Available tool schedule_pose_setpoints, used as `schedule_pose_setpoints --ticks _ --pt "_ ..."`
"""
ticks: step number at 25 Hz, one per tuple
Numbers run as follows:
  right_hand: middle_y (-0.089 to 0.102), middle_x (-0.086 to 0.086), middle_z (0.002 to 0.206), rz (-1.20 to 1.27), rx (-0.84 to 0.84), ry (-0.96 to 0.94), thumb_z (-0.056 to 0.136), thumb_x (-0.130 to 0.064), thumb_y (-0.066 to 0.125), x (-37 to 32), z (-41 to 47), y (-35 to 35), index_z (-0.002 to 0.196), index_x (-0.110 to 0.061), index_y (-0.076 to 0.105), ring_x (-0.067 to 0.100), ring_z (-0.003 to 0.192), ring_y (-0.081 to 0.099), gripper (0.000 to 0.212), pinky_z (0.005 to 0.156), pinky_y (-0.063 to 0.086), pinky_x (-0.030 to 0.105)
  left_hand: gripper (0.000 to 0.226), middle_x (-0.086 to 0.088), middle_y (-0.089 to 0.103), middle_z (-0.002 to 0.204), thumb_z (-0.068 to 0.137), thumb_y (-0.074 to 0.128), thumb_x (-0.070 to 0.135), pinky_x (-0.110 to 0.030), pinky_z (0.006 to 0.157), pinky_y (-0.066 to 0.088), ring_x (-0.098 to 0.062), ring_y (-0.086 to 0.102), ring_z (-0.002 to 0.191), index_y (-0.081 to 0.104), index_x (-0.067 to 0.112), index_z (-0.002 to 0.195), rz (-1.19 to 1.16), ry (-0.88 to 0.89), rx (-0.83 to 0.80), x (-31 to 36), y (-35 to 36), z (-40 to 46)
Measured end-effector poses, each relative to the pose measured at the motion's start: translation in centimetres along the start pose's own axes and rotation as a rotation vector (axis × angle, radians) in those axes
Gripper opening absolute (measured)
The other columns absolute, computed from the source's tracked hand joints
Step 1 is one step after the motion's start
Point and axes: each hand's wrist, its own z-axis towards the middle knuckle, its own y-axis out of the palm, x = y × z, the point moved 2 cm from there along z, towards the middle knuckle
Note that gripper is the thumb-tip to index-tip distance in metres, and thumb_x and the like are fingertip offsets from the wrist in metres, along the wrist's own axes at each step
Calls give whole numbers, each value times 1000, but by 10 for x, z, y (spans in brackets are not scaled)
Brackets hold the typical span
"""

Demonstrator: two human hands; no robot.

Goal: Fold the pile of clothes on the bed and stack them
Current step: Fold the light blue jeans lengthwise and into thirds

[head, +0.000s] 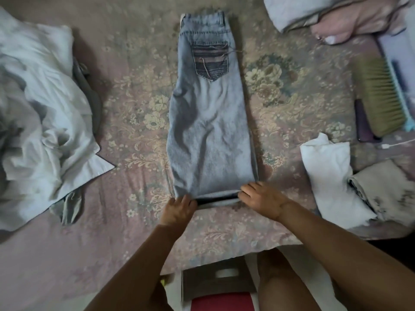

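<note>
1. Fingers [248, 189] of the right hand [265, 202] curl over the near right corner of the jeans [208, 122], seemingly pinching the folded edge; the fingers [182, 202] of the left hand [177, 211] lie at the near left corner, tucked under or against the fold, though whether they clamp the cloth I cannot tell for certain.
2. Both hands sit at the same near edge of the jeans, one per corner, likely so the denim can be lifted evenly and carried up toward the waistband without skewing.
3. Lying lengthwise down the middle of the bed [280, 90], the jeans are already doubled leg on leg, with the waistband at the far end and the striped back pocket [210, 61] facing up; a dark gap at the near edge shows the layers parted there.
4. Left of the jeans, well apart, the unfolded pile of clothes [40, 113] lies heaped, white shirt uppermost with grey cloth beneath.
5. Right of the jeans, near the bed's edge, a folded white garment [330, 173] lies touching a folded grey garment [386, 189], apparently the start of the stack.
6. Farther right of the jeans lies a brush [379, 93], and beyond the waistband to the right a pillow [303, 10].
7. Judged from this, the next fold is crosswise, and most of the task remains.
</note>
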Motion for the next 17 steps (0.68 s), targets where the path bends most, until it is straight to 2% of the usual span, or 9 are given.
schedule_pose_setpoints --ticks 2,3,5,7,10,13,15,17 --pt "59 6 73 63 -82 114 73 -7 64 15 6 -39 77 -12 66 24 57 59 7 48 45 31 46 -5 58 66 47 92 14 -26 38 43 -22 57 49 57 14 77 -39 -72 -14 -11 -43 12" --pt "60 7 82 157 -135 199 78 -11 68 21 10 -61 85 -11 68 25 67 62 7 54 44 32 53 -5 58 67 49 92 16 -25 35 42 -22 57 50 50 16 81 -65 -96 -7 -15 -63 19" --pt "59 6 107 285 -234 363 94 -25 56 37 11 -114 107 -11 64 24 95 59 21 68 36 32 63 -4 57 67 49 93 15 -24 32 40 -21 58 52 40 19 83 -81 -107 17 -19 -116 35" --pt "57 5 112 353 -236 392 97 -28 50 49 10 -171 111 -10 60 23 101 56 25 65 26 26 65 -4 57 68 48 93 14 -25 35 43 -21 59 53 39 20 83 -93 -88 90 -21 -172 53" --pt "57 7 110 329 -118 378 97 -25 51 70 7 -257 109 -7 59 25 100 56 23 68 28 27 56 -6 57 71 53 90 9 -26 40 44 -24 59 52 44 19 83 -177 -97 196 -24 -263 81" --pt "57 7 107 281 69 404 94 -24 56 93 0 -347 102 -8 61 23 99 56 18 76 36 31 14 -15 57 75 69 70 8 -32 52 47 -32 60 59 60 5 79 -242 -103 338 -19 -361 108" --pt "58 8 105 275 238 420 91 -21 59 108 -1 -416 99 -8 63 22 99 56 15 80 38 30 19 -21 58 80 72 57 12 -35 61 46 -34 60 69 65 -4 78 -279 -141 433 -18 -434 126" --pt "57 7 100 264 331 437 91 -20 61 119 1 -485 94 -10 63 24 95 56 11 80 39 32 23 -17 58 81 69 56 15 -31 64 40 -31 58 74 67 -4 77 -264 -137 497 -20 -503 142"
